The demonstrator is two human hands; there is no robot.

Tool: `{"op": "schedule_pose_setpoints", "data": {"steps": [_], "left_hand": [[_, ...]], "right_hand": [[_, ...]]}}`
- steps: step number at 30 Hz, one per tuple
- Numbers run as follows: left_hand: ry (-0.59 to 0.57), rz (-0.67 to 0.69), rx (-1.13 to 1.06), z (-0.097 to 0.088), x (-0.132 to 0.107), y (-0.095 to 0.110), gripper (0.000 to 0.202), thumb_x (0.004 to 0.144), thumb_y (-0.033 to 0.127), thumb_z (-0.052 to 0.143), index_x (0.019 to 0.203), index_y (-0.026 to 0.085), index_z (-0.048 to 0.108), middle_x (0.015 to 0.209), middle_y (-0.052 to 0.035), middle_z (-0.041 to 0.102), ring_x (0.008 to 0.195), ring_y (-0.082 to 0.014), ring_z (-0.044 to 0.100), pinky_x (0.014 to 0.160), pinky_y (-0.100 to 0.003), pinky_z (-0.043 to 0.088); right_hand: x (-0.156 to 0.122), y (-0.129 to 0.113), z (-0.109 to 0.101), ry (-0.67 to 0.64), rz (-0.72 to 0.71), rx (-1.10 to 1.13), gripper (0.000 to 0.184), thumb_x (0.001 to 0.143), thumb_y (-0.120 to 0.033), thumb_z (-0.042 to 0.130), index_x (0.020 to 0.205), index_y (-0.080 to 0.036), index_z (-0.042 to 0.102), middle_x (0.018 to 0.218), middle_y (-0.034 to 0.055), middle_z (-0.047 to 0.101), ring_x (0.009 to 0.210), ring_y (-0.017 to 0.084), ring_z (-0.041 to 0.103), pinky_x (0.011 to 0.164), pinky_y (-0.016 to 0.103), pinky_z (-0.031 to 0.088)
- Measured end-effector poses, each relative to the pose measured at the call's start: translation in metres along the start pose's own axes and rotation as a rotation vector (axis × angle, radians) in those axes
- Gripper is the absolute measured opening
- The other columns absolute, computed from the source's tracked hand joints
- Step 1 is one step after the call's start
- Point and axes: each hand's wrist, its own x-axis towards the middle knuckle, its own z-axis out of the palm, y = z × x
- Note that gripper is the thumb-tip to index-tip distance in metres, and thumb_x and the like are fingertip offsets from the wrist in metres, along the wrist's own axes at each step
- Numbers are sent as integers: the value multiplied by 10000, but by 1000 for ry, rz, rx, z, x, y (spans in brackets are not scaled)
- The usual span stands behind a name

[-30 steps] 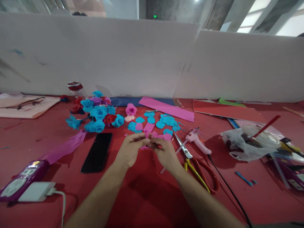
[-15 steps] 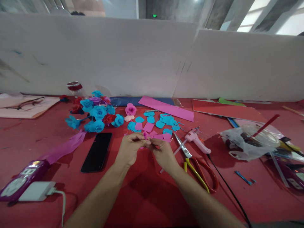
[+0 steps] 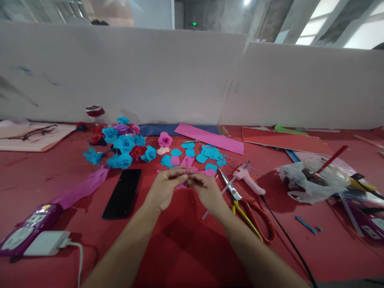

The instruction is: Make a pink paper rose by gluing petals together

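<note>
My left hand [image 3: 165, 186] and my right hand [image 3: 207, 192] meet at the middle of the red table, fingertips pinched together. Between them stands a small pink paper petal [image 3: 187, 164], rolled narrow; its lower end is hidden by the fingers. Around and behind the hands lie loose pink petals [image 3: 207, 173] and blue petals [image 3: 212, 153]. A finished pink paper flower [image 3: 165, 140] sits just beyond my left hand. Right of my right hand are open scissors [image 3: 240, 200] with red and yellow handles, and a pink glue gun [image 3: 249, 180] with a glue stick in it.
Blue, red and purple paper flowers [image 3: 123, 144] are bunched at the left, above a black phone [image 3: 122, 194]. A purple power strip [image 3: 33, 224] holds a white charger [image 3: 46, 243]. A plastic bag [image 3: 297, 180] stands right. Pink crepe paper [image 3: 210, 138] lies at the back.
The pink paper between my fingertips now stands upright and looks narrower. Both hands stay at nearly the same spot, and the view has tilted slightly.
</note>
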Motion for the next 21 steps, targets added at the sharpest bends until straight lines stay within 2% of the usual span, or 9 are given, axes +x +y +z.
{"op": "schedule_pose_setpoints", "data": {"steps": [6, 10, 16, 18, 21], "left_hand": [[6, 53, 4, 1, 0, 0, 80, 633, 205, 742, 693, 156, 722, 810, -55, 672, 724, -132, 595, 660, -257, 471], [-18, 112, 44, 1, 0, -2, 28, 649, 181, 721, 672, 165, 720, 837, -55, 659, 794, -148, 595, 710, -269, 480], [-7, 144, 90, 0, -1, -3, 114, 661, 172, 704, 769, 185, 740, 967, -73, 660, 988, -197, 579, 833, -309, 472], [-20, 145, 100, 0, 0, -4, 139, 661, 167, 703, 793, 194, 738, 951, -66, 667, 991, -197, 585, 851, -316, 468], [-19, 173, 95, 1, 0, -5, 68, 639, 152, 715, 698, 185, 719, 908, -54, 671, 923, -194, 614, 823, -324, 485]], "right_hand": [[-2, -6, 2, -36, -34, -34, 163, 782, -237, 556, 800, -202, 714, 736, -1, 669, 741, 157, 602, 744, 291, 478], [-3, -6, 2, -13, -53, -62, 163, 783, -251, 575, 831, -219, 727, 800, 5, 706, 862, 194, 628, 813, 321, 475], [-3, -3, 0, 19, -72, -92, 192, 812, -230, 554, 865, -227, 738, 823, 12, 726, 824, 197, 644, 783, 322, 485], [-4, -3, 0, 45, -95, -103, 199, 814, -219, 550, 877, -228, 738, 846, 15, 730, 832, 199, 647, 791, 325, 483], [-4, -3, 0, 69, -114, -120, 204, 811, -220, 555, 903, -223, 736, 887, 24, 732, 842, 206, 650, 792, 328, 484]]}}
